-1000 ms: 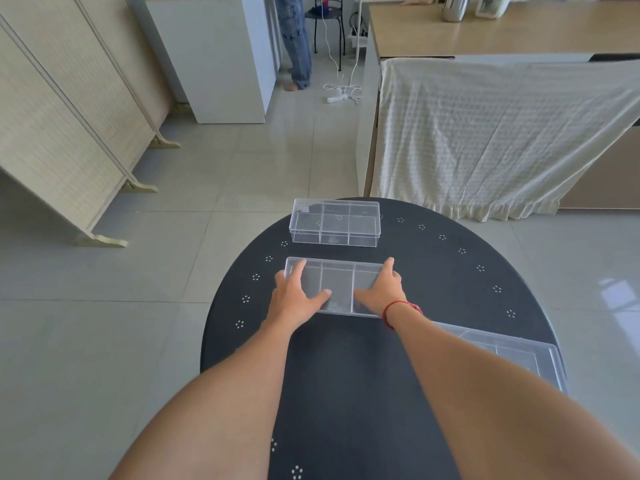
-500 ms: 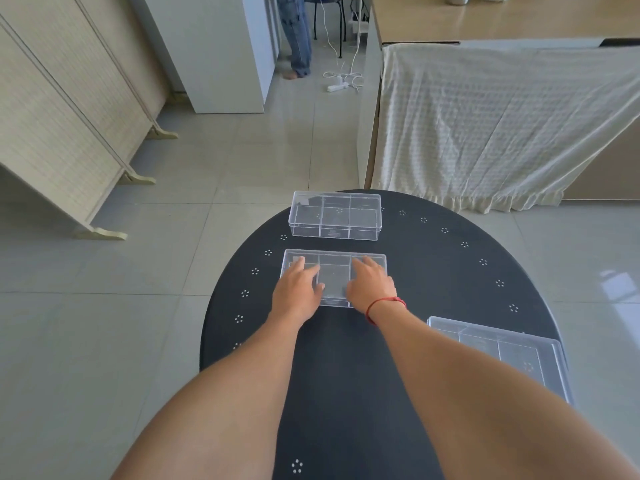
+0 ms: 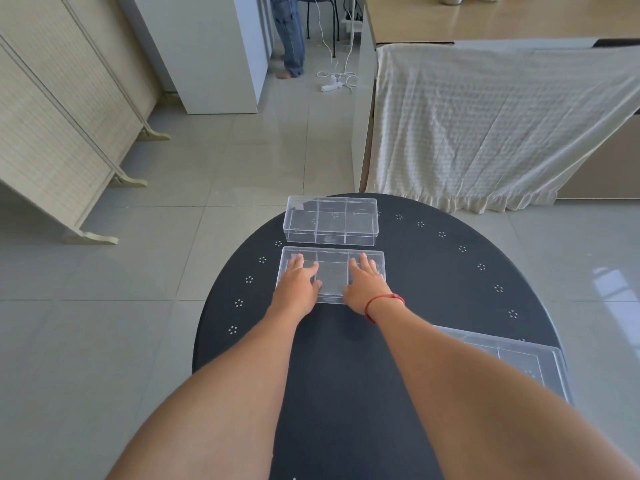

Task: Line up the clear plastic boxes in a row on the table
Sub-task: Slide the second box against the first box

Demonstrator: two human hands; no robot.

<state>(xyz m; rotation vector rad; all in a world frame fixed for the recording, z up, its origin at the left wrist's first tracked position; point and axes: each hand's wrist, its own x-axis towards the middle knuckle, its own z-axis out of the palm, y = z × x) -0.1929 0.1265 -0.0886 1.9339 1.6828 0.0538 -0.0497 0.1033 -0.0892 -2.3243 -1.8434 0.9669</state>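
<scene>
Boxes: my left hand (image 3: pixel 297 287) and right hand (image 3: pixel 364 285) lie flat, fingers spread, on the middle box (image 3: pixel 331 271), seemingly just short of the far box (image 3: pixel 330 220)

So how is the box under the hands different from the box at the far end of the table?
The near box has the left hand and the right hand lying flat on its lid; the far box has nothing touching it. The near box looks flatter and a bit wider, the far box taller. Both are clear, split into compartments, and sit parallel on the black table.
</scene>
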